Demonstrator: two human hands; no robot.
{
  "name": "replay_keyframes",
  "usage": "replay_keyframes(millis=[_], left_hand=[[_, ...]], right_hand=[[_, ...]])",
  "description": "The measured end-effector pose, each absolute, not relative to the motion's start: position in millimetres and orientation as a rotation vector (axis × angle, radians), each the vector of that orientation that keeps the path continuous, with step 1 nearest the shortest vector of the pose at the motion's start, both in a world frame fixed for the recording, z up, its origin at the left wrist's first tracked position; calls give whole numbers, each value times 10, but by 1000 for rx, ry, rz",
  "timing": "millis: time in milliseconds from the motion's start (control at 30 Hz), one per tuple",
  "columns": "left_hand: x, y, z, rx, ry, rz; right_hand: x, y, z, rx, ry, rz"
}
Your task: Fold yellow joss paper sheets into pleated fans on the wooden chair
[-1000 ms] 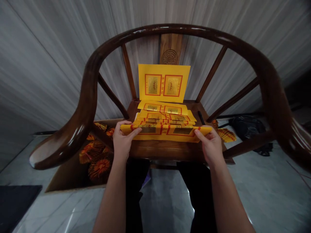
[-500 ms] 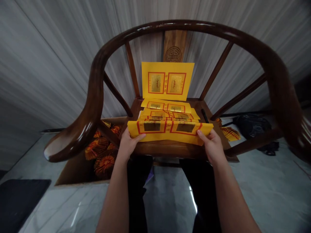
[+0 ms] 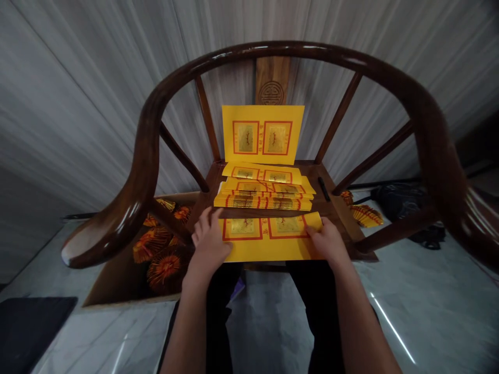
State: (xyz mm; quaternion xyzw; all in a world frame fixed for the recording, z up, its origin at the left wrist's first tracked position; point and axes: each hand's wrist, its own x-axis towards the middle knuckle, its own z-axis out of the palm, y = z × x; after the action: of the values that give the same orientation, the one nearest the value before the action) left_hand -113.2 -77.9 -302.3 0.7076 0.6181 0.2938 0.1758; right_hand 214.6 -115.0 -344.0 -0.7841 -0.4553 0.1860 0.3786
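A yellow paper sheet (image 3: 268, 244) with two red-framed gold squares lies at the front of the wooden chair seat. My right hand (image 3: 327, 240) pinches its right edge. My left hand (image 3: 209, 240) is on its left edge, thumb over the paper and fingers spread. Behind the sheet rests a stack of folded yellow papers (image 3: 263, 201), its lower edges fanned in layers. Another curled yellow sheet (image 3: 261, 172) lies behind the stack, and one flat sheet (image 3: 263, 135) leans upright against the chair back.
The chair's curved dark rail (image 3: 288, 49) surrounds the seat. A black pen (image 3: 323, 189) lies on the seat's right. At left, a cardboard box (image 3: 113, 275) holds red and yellow folded paper bundles (image 3: 166, 265). A black bag (image 3: 405, 208) is on the floor at right.
The sheet in my hands has come down and nearer me, away from the stack, which now shows fully. My left fingers have spread. The view has shifted slightly.
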Motion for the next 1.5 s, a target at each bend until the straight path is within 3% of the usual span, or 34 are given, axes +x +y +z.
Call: replay_keyframes(millis=[133, 367, 600, 867, 1000, 1133, 1233, 1367, 1500], left_hand=[[-694, -826, -3027, 2487, 1172, 594], [-471, -880, -3209, 2482, 1265, 465], [-610, -753, -2932, 2404, 1344, 636], [-626, -306, -1876, 2622, 1235, 1185], [-260, 482, -1978, 2737, 1279, 1188], [3, 1075, -2524, 2747, 1346, 780], [48, 1224, -2904, 2728, 1355, 685], [-1, 1308, -3105, 2682, 1331, 587], [-55, 1459, -2999, 2680, 1221, 469]], right_hand=[[2151, -1154, -3446, -2109, -1236, 429], [2185, -1157, -3406, -2027, -1187, 497], [2123, -1342, -3029, -1392, -1003, 834], [2094, -973, -1940, -1186, -1365, -63], [2326, -342, -2229, -1368, -1344, -249], [2470, 211, -2912, -1786, -1387, -119], [2496, 431, -3211, -1918, -1398, -61], [2560, 516, -3196, -2028, -1493, -10], [2583, 502, -3110, -2004, -1670, 74]])
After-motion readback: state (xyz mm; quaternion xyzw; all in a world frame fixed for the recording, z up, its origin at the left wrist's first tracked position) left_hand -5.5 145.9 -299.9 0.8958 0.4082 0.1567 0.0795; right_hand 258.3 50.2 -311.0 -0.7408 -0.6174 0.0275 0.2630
